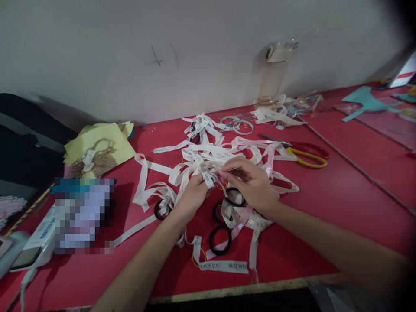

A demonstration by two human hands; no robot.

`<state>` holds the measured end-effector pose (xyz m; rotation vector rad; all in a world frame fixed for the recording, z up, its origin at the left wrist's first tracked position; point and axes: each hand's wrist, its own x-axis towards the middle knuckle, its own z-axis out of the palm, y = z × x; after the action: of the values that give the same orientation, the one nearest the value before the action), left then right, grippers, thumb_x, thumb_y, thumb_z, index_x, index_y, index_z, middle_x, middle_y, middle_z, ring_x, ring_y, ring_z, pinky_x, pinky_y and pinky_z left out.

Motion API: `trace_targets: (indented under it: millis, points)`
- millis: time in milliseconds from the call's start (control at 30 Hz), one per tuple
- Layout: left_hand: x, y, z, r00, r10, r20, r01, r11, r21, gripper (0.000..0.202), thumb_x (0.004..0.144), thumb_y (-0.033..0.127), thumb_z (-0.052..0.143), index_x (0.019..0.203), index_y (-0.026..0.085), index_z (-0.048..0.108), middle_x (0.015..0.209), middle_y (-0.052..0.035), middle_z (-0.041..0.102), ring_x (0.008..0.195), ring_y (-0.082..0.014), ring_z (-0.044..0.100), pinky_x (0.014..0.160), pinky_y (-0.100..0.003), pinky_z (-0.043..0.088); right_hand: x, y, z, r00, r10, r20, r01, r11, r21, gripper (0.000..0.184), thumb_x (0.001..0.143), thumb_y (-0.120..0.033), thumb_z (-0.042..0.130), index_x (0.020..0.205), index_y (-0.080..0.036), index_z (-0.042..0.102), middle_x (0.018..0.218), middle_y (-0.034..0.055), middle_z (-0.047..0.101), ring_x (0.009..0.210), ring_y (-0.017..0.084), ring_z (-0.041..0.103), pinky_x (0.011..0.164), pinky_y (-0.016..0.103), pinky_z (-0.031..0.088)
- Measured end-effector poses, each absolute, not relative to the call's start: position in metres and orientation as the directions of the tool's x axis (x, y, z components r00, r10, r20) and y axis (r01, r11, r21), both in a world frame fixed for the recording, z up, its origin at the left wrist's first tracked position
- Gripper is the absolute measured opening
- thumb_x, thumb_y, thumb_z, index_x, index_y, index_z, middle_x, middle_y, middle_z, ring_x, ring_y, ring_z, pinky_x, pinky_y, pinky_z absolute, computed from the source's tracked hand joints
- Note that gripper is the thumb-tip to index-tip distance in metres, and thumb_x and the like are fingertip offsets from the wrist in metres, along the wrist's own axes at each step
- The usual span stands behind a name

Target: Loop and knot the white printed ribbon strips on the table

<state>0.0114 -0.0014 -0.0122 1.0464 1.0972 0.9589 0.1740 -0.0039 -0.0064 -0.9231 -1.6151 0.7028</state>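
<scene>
My left hand point(194, 193) is closed on a white printed ribbon point(208, 179), which is looped and bunched at the fingertips. Close beside it, my right hand point(250, 182) pinches part of the same ribbon between thumb and forefinger. Under and behind both hands spreads a tangle of white and pink ribbons point(204, 152). Black hair ties point(220, 239) lie just below my hands, several of them among the ribbon. A loose strip with printed lettering point(224, 266) rests near the front, with a thin yellow elastic band point(199, 258) at its left end.
Scissors point(307, 157) with yellow and red handles lie right of the ribbons. Behind are a ribbon bunch point(203, 125) and clear rings point(243, 127). Yellow paper point(120, 141) holding twine point(97, 160) sits at left, near a white device point(40, 238). A grey wall point(195, 56) bounds the red table point(325, 208).
</scene>
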Motion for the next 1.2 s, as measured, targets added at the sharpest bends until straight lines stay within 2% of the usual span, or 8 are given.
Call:
trace_targets:
  millis: [133, 300, 400, 567, 767, 867, 1067, 1200]
  points:
    - [0.01, -0.001, -0.005, 0.198, 0.955, -0.22, -0.186, 0.257, 0.948, 0.021, 0.073, 0.03, 0.065, 0.064, 0.015, 0.054, 0.054, 0.0055, 0.037, 0.046, -0.0043, 0.026, 0.043, -0.018, 0.018, 0.182, 0.001, -0.005, -0.297, 0.682, 0.668, 0.273, 0.731, -0.625, 0.023, 0.088, -0.01, 0.05, 0.099, -0.024, 0.065, 0.1, 0.0056, 0.06, 0.097, 0.018, 0.059, 0.087, 0.035, 0.049]
    - [0.008, -0.002, -0.002, 0.199, 0.962, -0.186, -0.283, 0.239, 0.929, 0.022, 0.07, 0.031, 0.07, 0.068, 0.015, 0.056, 0.057, 0.0054, 0.04, 0.046, -0.0028, 0.028, 0.043, -0.017, 0.021, 0.187, 0.008, -0.01, -0.496, 0.526, 0.691, 0.319, 0.851, -0.418, 0.029, 0.089, -0.011, 0.05, 0.108, -0.027, 0.064, 0.102, 0.0063, 0.059, 0.099, 0.018, 0.057, 0.083, 0.035, 0.051]
    - [0.007, -0.003, -0.002, 0.235, 0.951, -0.202, -0.267, 0.263, 0.927, 0.022, 0.073, 0.032, 0.068, 0.069, 0.014, 0.056, 0.057, 0.0059, 0.038, 0.046, -0.0027, 0.028, 0.044, -0.017, 0.02, 0.188, 0.01, -0.013, -0.52, 0.505, 0.689, 0.353, 0.862, -0.365, 0.028, 0.089, -0.014, 0.054, 0.111, -0.028, 0.064, 0.101, 0.0059, 0.06, 0.098, 0.018, 0.057, 0.084, 0.035, 0.05]
    - [0.007, -0.003, -0.001, 0.262, 0.94, -0.218, -0.309, 0.296, 0.904, 0.021, 0.073, 0.031, 0.067, 0.072, 0.014, 0.056, 0.061, 0.0056, 0.04, 0.047, -0.0017, 0.027, 0.043, -0.016, 0.018, 0.191, 0.015, -0.013, -0.552, 0.453, 0.7, 0.328, 0.89, -0.317, 0.034, 0.089, -0.01, 0.051, 0.115, -0.029, 0.062, 0.106, 0.0054, 0.061, 0.103, 0.018, 0.057, 0.087, 0.035, 0.049]
    - [0.008, -0.004, -0.001, 0.254, 0.932, -0.258, -0.337, 0.336, 0.88, 0.025, 0.069, 0.032, 0.072, 0.07, 0.015, 0.053, 0.059, 0.0063, 0.041, 0.046, -0.0019, 0.029, 0.043, -0.015, 0.019, 0.19, 0.013, -0.012, -0.525, 0.428, 0.735, 0.347, 0.897, -0.274, 0.025, 0.088, -0.018, 0.059, 0.109, -0.03, 0.065, 0.102, 0.0037, 0.064, 0.097, 0.017, 0.059, 0.084, 0.034, 0.051]
    - [0.01, -0.006, -0.003, 0.209, 0.927, -0.313, -0.336, 0.368, 0.867, 0.028, 0.065, 0.031, 0.075, 0.071, 0.016, 0.052, 0.058, 0.0071, 0.04, 0.046, -0.0024, 0.031, 0.043, -0.015, 0.022, 0.189, 0.012, -0.012, -0.583, 0.387, 0.714, 0.343, 0.914, -0.215, 0.023, 0.089, -0.019, 0.057, 0.109, -0.028, 0.064, 0.104, 0.0042, 0.065, 0.096, 0.018, 0.06, 0.083, 0.034, 0.052]
    - [0.012, -0.006, -0.007, 0.212, 0.923, -0.321, -0.358, 0.379, 0.853, 0.025, 0.068, 0.03, 0.073, 0.069, 0.016, 0.052, 0.058, 0.0059, 0.043, 0.047, -0.0029, 0.033, 0.043, -0.016, 0.023, 0.19, 0.011, -0.011, -0.667, 0.296, 0.683, 0.364, 0.93, -0.047, 0.019, 0.092, -0.019, 0.053, 0.107, -0.024, 0.063, 0.107, 0.0031, 0.067, 0.094, 0.016, 0.062, 0.081, 0.031, 0.054]
    - [0.013, -0.006, -0.006, 0.191, 0.917, -0.349, -0.404, 0.397, 0.824, 0.024, 0.067, 0.03, 0.074, 0.07, 0.015, 0.056, 0.058, 0.0059, 0.043, 0.048, -0.003, 0.034, 0.044, -0.016, 0.026, 0.189, 0.008, -0.01, -0.688, 0.25, 0.681, 0.363, 0.931, 0.026, 0.021, 0.094, -0.016, 0.048, 0.11, -0.02, 0.061, 0.11, 0.0029, 0.069, 0.1, 0.014, 0.064, 0.082, 0.026, 0.054]
